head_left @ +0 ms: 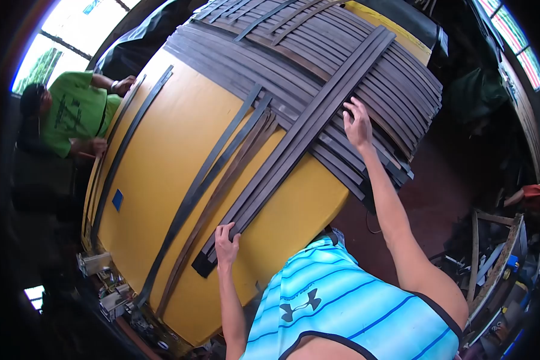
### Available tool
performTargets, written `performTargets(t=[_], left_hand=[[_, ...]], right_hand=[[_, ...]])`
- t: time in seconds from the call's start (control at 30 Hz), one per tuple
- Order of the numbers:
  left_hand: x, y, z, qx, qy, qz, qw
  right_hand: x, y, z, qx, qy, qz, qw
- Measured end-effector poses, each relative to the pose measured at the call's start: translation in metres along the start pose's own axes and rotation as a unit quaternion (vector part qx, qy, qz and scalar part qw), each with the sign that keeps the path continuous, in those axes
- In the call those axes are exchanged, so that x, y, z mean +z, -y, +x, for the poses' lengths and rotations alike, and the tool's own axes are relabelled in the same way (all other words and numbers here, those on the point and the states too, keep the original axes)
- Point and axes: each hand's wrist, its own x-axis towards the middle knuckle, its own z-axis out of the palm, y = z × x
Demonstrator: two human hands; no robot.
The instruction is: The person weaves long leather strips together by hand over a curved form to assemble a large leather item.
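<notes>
A bundle of long, flat dark strips (294,147) lies diagonally over the yellow-topped table (318,180) and across a wide row of similar strips (246,57). Near the bundle's lower end, my left hand (226,245) has its fingers and thumb closed on the edge. My right hand (357,123) is beside the bundle's right edge further up, over the row, with fingers bent and apart. Whether its fingertips touch the strips is hard to see. Several loose black and brown strips (207,189) lie left of the bundle.
At the table's far left side a person in a green shirt (75,114) has both hands by a thin strip at the edge. A small blue patch (118,200) marks the yellow surface. Wooden framing (495,258) and clutter stand at right; metal hardware (111,294) sits at lower left.
</notes>
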Motion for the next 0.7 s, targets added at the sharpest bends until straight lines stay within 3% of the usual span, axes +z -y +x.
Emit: performTargets(t=[0.1, 0.27, 0.7], left_hand=[[0.010, 0.011, -0.004, 0.047, -0.037, 0.052, 0.997], [0.005, 0.026, -0.018, 0.037, -0.057, 0.051, 0.996], [-0.058, 0.181, -0.158, -0.206, -0.298, 0.012, 0.932]], right_hand=[[0.000, 0.024, -0.045, 0.001, 0.009, 0.021, 1.000], [-0.005, 0.064, -0.099, 0.006, 0.036, 0.023, 0.999], [0.007, 0.189, -0.254, -0.142, 0.256, 0.102, 0.951]])
